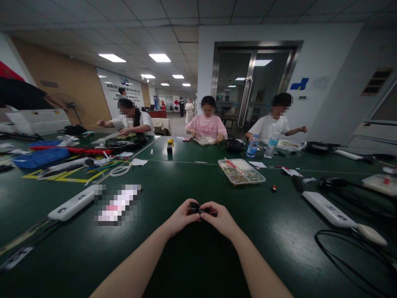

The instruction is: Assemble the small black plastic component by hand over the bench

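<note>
Over the near middle of the green table, my left hand (183,216) and my right hand (218,216) meet fingertip to fingertip. Between them is a small glossy black object (195,208), partly covered by the fingers, and its kind cannot be made out. Thumb and fingers of my left hand close around its left side. My right hand pinches at its right end. Beyond the hands, a clear lidded food tray (242,171) with a red strip on it lies to the right.
White power strips lie left (74,203) and right (329,208), with black cables (335,234) at right. A phone-like blurred item (119,203) is left. Farther off stand two water bottles (253,147), a small black box (169,147) and blue trays (41,157). Several people sit across the table.
</note>
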The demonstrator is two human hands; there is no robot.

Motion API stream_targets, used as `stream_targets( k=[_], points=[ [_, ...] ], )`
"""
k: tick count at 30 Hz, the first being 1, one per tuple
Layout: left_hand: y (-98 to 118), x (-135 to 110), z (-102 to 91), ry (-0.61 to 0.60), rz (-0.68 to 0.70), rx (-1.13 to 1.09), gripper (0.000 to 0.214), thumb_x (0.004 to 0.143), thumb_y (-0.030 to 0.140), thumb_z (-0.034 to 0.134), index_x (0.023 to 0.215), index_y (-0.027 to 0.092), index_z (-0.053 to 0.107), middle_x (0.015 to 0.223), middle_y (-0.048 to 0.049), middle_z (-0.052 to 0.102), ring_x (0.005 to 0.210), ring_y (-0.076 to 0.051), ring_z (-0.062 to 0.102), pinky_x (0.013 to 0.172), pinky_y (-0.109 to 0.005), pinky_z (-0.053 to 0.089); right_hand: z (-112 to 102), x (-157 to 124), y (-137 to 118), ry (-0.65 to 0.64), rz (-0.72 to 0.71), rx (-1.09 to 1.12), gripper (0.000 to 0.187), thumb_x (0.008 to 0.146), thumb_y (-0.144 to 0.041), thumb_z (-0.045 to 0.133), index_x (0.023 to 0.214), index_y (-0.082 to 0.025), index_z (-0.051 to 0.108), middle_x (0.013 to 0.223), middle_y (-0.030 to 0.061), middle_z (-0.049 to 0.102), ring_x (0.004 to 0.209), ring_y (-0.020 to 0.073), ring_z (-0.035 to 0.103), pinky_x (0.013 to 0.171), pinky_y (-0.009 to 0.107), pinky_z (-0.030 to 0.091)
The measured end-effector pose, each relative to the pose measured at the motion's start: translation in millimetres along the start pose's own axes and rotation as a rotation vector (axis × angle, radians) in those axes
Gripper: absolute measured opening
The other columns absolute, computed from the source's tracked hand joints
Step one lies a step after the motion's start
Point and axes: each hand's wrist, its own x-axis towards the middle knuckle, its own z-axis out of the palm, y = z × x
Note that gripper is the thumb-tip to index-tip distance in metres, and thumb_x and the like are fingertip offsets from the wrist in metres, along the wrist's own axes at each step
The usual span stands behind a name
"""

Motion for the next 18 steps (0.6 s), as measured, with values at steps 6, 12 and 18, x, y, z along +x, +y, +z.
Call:
stream_targets(
  k=[6,12,18],
  points=[
    [-0.7,1.5,-0.7,-0.034,0.003,-0.032,0.046,0.069,0.02,0.066,0.108,0.023,0.042,0.094,-0.0026,0.058,0.084,-0.016,0.058,0.081,-0.036,0.043,1.7,0.2,2.5,0.024,-0.009,0.028,0.023,0.069,-0.025,0.063,0.091,-0.02,0.061,0.088,0.002,0.065,0.081,0.0178,0.06,0.075,0.032,0.046],
    [-1.0,1.5,-0.3,-0.015,0.011,-0.048,0.04,0.07,0.024,0.064,0.105,0.022,0.044,0.09,-0.0031,0.059,0.081,-0.017,0.059,0.082,-0.039,0.042,1.2,0.9,0.3,0.036,-0.003,0.047,0.023,0.071,-0.032,0.062,0.091,-0.021,0.063,0.087,0.0024,0.065,0.081,0.018,0.061,0.072,0.031,0.047],
    [0.5,0.0,0.5,-0.022,0.009,-0.059,0.043,0.071,0.022,0.064,0.108,0.022,0.042,0.092,-0.0041,0.058,0.086,-0.018,0.059,0.085,-0.04,0.041,3.6,3.6,11.3,0.021,0.026,0.119,0.025,0.07,-0.034,0.063,0.091,-0.02,0.063,0.082,0.0015,0.066,0.073,0.017,0.063,0.068,0.03,0.05]
  ],
)
